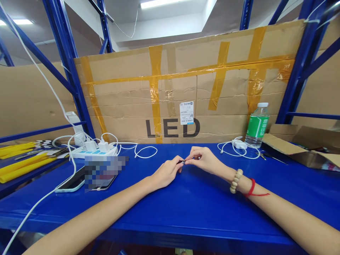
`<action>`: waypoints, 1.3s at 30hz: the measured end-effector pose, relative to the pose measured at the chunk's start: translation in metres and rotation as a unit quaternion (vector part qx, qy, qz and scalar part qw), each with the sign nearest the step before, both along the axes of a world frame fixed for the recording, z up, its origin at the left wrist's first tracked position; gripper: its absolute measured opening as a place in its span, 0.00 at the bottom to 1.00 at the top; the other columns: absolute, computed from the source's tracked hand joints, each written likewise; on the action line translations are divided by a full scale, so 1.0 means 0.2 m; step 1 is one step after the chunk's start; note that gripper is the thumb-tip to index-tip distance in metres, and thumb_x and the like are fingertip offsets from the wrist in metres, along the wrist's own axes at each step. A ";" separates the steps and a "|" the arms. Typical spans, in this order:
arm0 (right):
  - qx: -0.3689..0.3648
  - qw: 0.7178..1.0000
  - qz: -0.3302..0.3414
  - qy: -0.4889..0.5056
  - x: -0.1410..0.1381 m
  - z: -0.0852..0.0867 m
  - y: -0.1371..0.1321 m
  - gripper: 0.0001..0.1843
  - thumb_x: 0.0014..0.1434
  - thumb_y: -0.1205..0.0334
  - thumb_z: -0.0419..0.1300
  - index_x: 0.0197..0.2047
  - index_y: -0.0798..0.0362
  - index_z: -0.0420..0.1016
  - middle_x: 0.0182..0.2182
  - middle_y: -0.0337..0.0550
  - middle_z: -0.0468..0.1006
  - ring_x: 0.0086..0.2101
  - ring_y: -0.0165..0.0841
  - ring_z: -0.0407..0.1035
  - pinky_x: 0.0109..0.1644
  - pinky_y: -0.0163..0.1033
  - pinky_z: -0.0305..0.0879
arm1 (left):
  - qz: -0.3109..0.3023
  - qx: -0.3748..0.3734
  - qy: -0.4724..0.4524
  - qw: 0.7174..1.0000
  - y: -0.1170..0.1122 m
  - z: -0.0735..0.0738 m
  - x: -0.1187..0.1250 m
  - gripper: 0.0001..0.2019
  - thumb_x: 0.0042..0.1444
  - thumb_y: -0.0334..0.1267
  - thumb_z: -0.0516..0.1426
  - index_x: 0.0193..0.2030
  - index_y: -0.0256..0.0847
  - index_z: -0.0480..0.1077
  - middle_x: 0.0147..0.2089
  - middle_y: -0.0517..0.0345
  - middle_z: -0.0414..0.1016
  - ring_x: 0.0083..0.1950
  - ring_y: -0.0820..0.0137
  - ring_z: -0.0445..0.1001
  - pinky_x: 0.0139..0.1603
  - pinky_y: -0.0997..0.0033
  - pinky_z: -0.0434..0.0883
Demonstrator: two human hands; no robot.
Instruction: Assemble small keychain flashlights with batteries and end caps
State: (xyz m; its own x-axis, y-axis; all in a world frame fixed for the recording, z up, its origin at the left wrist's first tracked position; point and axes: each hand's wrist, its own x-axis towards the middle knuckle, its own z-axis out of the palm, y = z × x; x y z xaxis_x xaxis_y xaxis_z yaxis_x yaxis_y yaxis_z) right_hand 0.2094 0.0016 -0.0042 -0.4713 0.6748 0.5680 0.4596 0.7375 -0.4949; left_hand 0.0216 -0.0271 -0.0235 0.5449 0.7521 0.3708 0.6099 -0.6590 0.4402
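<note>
Where the left grip (pixel 166 172) met the right grip (pixel 204 158) just over the blue surface (pixel 191 212), a small dark piece (pixel 183 162) sat between both sets of fingertips. Left pinched it from one side; right, thumb and forefinger pressed together, pinched it from the other. Piece lay right of the left grip, left of the right one, neither hand nearer. Long axis seemed to run hand to hand, though too small to be sure. Bottle (pixel 257 127) stood beyond the right grip, rightward.
</note>
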 end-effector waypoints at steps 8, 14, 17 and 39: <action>-0.056 0.998 -0.005 -0.006 0.00 0.02 -0.02 0.06 0.47 0.61 0.64 0.26 0.54 0.80 0.22 0.39 0.71 0.23 0.25 0.61 0.26 0.33 0.55 | -0.002 -0.001 -0.011 1.000 -0.01 0.00 0.00 0.10 0.63 0.39 0.41 0.40 0.42 0.60 0.33 0.60 0.71 0.34 0.72 0.70 0.38 0.74 0.65; -0.082 0.996 -0.024 -0.009 -0.01 0.01 -0.03 0.09 0.46 0.58 0.62 0.25 0.56 0.79 0.23 0.41 0.73 0.22 0.26 0.62 0.25 0.33 0.56 | -0.004 0.001 -0.022 1.000 0.00 0.00 0.00 0.08 0.62 0.38 0.43 0.41 0.42 0.61 0.34 0.60 0.72 0.36 0.71 0.72 0.40 0.73 0.66; -0.109 0.994 -0.030 -0.004 -0.01 0.01 -0.03 0.12 0.46 0.57 0.61 0.25 0.57 0.78 0.23 0.42 0.74 0.22 0.27 0.62 0.26 0.34 0.56 | 0.003 0.007 -0.024 1.000 -0.01 -0.01 0.00 0.08 0.62 0.38 0.44 0.41 0.42 0.62 0.34 0.60 0.72 0.36 0.71 0.72 0.39 0.73 0.66; -0.192 0.981 0.023 0.014 0.01 -0.03 0.03 0.18 0.46 0.50 0.60 0.27 0.58 0.77 0.19 0.40 0.71 0.18 0.24 0.56 0.19 0.31 0.53 | 0.013 0.065 -0.027 0.997 -0.02 0.00 0.01 0.08 0.60 0.36 0.48 0.44 0.43 0.65 0.43 0.58 0.74 0.44 0.68 0.71 0.43 0.70 0.66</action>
